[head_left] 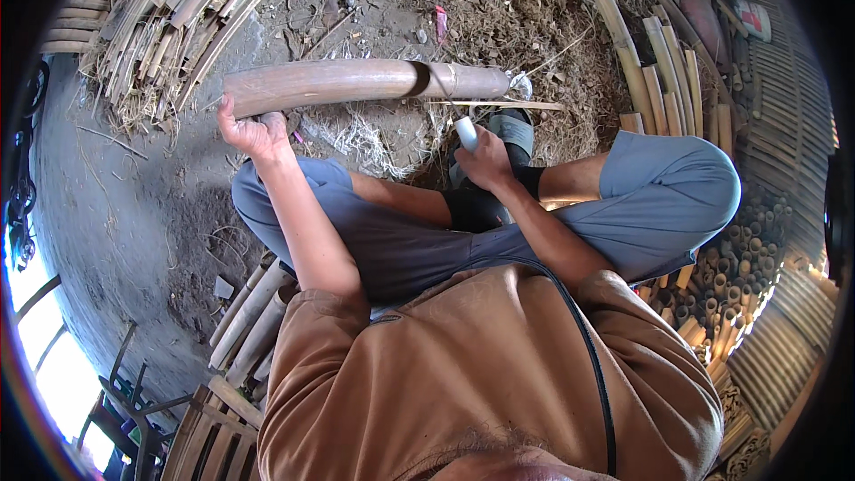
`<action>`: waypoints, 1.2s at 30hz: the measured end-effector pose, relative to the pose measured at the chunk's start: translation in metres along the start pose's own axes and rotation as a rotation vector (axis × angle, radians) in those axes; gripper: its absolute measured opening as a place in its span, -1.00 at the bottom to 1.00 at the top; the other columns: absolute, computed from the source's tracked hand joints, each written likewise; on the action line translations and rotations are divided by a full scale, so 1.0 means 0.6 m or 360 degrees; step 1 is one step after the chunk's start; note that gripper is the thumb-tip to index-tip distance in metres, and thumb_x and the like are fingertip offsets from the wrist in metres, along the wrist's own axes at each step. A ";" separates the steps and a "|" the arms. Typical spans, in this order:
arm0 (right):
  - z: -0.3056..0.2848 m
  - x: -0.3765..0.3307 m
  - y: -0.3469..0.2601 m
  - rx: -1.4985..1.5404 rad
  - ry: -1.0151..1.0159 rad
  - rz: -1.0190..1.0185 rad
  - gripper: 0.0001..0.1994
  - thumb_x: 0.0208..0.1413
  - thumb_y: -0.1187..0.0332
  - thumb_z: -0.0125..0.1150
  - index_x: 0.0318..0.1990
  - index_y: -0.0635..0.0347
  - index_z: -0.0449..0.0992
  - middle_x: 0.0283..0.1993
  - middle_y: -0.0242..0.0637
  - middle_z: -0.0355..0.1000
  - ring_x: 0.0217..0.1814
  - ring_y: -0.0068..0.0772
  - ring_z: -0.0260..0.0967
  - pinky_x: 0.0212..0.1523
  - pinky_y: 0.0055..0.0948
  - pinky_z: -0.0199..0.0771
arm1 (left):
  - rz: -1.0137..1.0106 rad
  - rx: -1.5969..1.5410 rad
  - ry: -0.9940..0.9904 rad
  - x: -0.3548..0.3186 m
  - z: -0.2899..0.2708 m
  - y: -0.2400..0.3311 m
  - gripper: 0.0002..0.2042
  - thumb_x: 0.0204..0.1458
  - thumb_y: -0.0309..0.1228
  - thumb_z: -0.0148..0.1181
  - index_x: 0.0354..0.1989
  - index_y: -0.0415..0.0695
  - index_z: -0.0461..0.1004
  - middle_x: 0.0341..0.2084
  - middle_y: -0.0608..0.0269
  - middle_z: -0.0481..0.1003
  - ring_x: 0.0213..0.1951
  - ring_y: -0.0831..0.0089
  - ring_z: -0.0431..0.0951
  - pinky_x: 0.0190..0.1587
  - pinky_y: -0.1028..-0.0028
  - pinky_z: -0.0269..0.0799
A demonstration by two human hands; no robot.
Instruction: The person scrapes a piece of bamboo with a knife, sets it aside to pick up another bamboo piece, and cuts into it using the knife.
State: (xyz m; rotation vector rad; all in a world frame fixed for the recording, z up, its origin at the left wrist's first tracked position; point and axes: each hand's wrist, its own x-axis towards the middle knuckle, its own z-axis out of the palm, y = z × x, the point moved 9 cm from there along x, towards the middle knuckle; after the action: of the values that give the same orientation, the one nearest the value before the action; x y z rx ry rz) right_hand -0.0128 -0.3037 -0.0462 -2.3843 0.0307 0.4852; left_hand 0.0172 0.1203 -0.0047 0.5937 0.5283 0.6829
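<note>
A thick bamboo pole (329,83) lies crosswise in front of my folded legs. My left hand (258,134) grips it near its left end, with the thumb up at the end and the other fingers partly hidden beneath. My right hand (486,160) is closed round the white handle of a knife (466,132). Its thin dark blade reaches up to the pole, right of the middle, beside a dark curved band on the bamboo. The blade is seen nearly edge-on, and I cannot tell how deep it sits.
Split bamboo strips (191,9) are piled at the far left. Upright bamboo pieces (663,80) stand at the far right, and a stack of cut bamboo tubes (730,276) lies by my right knee. More poles (254,312) rest near my left side. Fibres and straw litter the dirt floor (125,205).
</note>
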 end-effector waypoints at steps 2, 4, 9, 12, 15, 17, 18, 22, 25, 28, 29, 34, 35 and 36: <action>-0.003 0.000 -0.019 -0.0092 -0.0037 -0.0047 -0.60 -0.07 0.28 0.17 -0.09 0.35 0.45 -0.22 0.14 0.50 -0.14 0.20 0.47 -0.08 -0.02 0.46 | 0.0002 0.0001 -0.0013 0.005 -0.004 -0.001 -0.44 -0.19 -0.18 0.33 -0.01 -0.23 0.41 -0.05 0.09 0.42 0.07 0.14 0.40 0.19 0.03 0.24; 0.006 0.002 -0.005 -0.0220 0.0049 -0.0134 -0.60 -0.04 0.26 0.17 -0.08 0.35 0.46 -0.20 0.15 0.52 -0.10 0.19 0.48 -0.03 0.02 0.46 | -0.0009 -0.0033 -0.0018 0.008 -0.013 -0.001 -0.44 -0.19 -0.19 0.33 0.00 -0.24 0.40 -0.05 0.08 0.42 0.07 0.14 0.40 0.19 0.03 0.24; -0.013 0.001 0.043 0.0231 -0.0051 0.0567 -0.64 -0.09 0.28 0.17 -0.16 0.35 0.46 -0.29 0.12 0.51 -0.21 0.21 0.48 -0.16 -0.04 0.49 | -0.0002 -0.0047 -0.0022 0.008 -0.008 -0.006 -0.44 -0.18 -0.20 0.33 0.00 -0.24 0.40 -0.03 0.07 0.41 0.07 0.13 0.40 0.19 0.03 0.23; -0.015 0.009 0.039 -0.0137 0.0222 0.0152 -0.62 -0.09 0.27 0.16 -0.14 0.35 0.46 -0.28 0.14 0.51 -0.19 0.22 0.48 -0.14 -0.04 0.48 | -0.0010 -0.0054 -0.0020 0.008 -0.007 -0.007 -0.45 -0.18 -0.21 0.33 -0.01 -0.24 0.41 -0.04 0.08 0.42 0.07 0.13 0.40 0.20 0.03 0.23; -0.009 0.003 0.022 -0.0052 0.0099 0.0094 -0.60 -0.09 0.25 0.16 -0.13 0.35 0.46 -0.22 0.18 0.50 -0.13 0.24 0.47 -0.10 -0.01 0.47 | -0.0027 -0.0057 0.0000 0.008 -0.008 -0.004 -0.47 -0.18 -0.22 0.32 -0.01 -0.24 0.42 -0.04 0.09 0.43 0.08 0.14 0.40 0.21 0.03 0.21; 0.001 0.006 -0.002 -0.0106 -0.0045 0.0004 -0.52 -0.06 0.25 0.17 -0.01 0.40 0.43 -0.15 0.20 0.49 -0.03 0.24 0.44 0.02 0.00 0.46 | -0.0027 -0.0048 0.0015 0.009 -0.011 -0.001 -0.47 -0.18 -0.22 0.32 -0.01 -0.24 0.42 -0.05 0.10 0.44 0.08 0.14 0.40 0.21 0.03 0.21; 0.001 0.006 -0.003 -0.0106 -0.0043 0.0004 -0.52 -0.06 0.25 0.17 -0.01 0.40 0.43 -0.15 0.20 0.49 -0.03 0.24 0.44 0.02 0.00 0.46 | -0.0031 -0.0045 0.0017 0.009 -0.013 0.001 -0.47 -0.18 -0.23 0.32 -0.01 -0.24 0.42 -0.05 0.10 0.44 0.08 0.14 0.39 0.22 0.03 0.20; -0.008 0.015 0.059 -0.0124 0.0155 0.0231 -0.55 -0.08 0.24 0.18 -0.07 0.39 0.44 -0.19 0.18 0.49 -0.09 0.23 0.46 -0.02 -0.02 0.46 | -0.0071 -0.0073 0.0012 0.004 -0.005 -0.009 -0.48 -0.20 -0.25 0.32 -0.02 -0.21 0.43 -0.05 0.12 0.43 0.08 0.15 0.39 0.22 0.04 0.20; -0.012 0.006 0.074 -0.0103 0.0208 0.0363 -0.57 -0.09 0.22 0.18 -0.10 0.38 0.45 -0.22 0.14 0.50 -0.14 0.22 0.46 -0.07 -0.04 0.46 | -0.0044 -0.0050 0.0000 0.005 -0.007 -0.002 -0.51 -0.21 -0.26 0.32 -0.05 -0.17 0.44 -0.06 0.14 0.44 0.06 0.16 0.40 0.20 0.05 0.22; -0.013 0.005 0.033 -0.0113 0.0143 0.0206 -0.55 -0.08 0.23 0.19 -0.08 0.41 0.44 -0.18 0.23 0.48 -0.05 0.24 0.46 -0.02 0.00 0.48 | -0.0051 -0.0036 0.0042 -0.001 -0.001 0.000 -0.54 -0.22 -0.27 0.32 -0.09 -0.16 0.45 -0.08 0.16 0.45 0.05 0.18 0.41 0.19 0.06 0.23; -0.005 0.005 0.015 -0.0085 0.0077 0.0070 -0.54 -0.08 0.24 0.19 -0.06 0.40 0.44 -0.18 0.22 0.49 -0.06 0.23 0.46 -0.03 0.00 0.48 | -0.0050 -0.0035 0.0043 0.000 -0.003 0.001 -0.54 -0.22 -0.27 0.32 -0.09 -0.16 0.45 -0.08 0.16 0.45 0.05 0.18 0.41 0.19 0.06 0.23; 0.000 0.000 -0.027 -0.0137 0.0014 -0.0169 -0.52 -0.08 0.24 0.19 -0.03 0.39 0.44 -0.17 0.20 0.50 -0.08 0.24 0.47 -0.02 0.00 0.48 | -0.0080 -0.0050 0.0083 -0.004 -0.010 0.002 -0.54 -0.23 -0.28 0.33 -0.10 -0.16 0.45 -0.10 0.17 0.44 0.04 0.18 0.41 0.18 0.08 0.24; -0.004 0.002 -0.010 -0.0138 0.0043 -0.0025 -0.52 -0.08 0.24 0.19 -0.03 0.39 0.44 -0.17 0.19 0.50 -0.08 0.24 0.46 0.00 0.01 0.47 | -0.0077 -0.0052 0.0080 -0.002 -0.011 0.002 -0.54 -0.23 -0.28 0.33 -0.10 -0.16 0.45 -0.10 0.17 0.44 0.04 0.18 0.41 0.18 0.08 0.24; -0.009 0.003 0.006 -0.0139 0.0071 0.0117 -0.53 -0.08 0.24 0.19 -0.03 0.39 0.44 -0.17 0.18 0.51 -0.08 0.25 0.46 0.01 0.02 0.46 | -0.0074 -0.0051 0.0086 -0.001 -0.013 0.002 -0.54 -0.23 -0.28 0.33 -0.10 -0.16 0.44 -0.10 0.16 0.44 0.04 0.18 0.41 0.18 0.08 0.24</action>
State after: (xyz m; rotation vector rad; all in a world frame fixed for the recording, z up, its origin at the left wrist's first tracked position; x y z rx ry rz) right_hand -0.0102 -0.3096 -0.0456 -2.4865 0.1203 0.4764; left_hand 0.0116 0.1230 -0.0094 0.5327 0.5787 0.6635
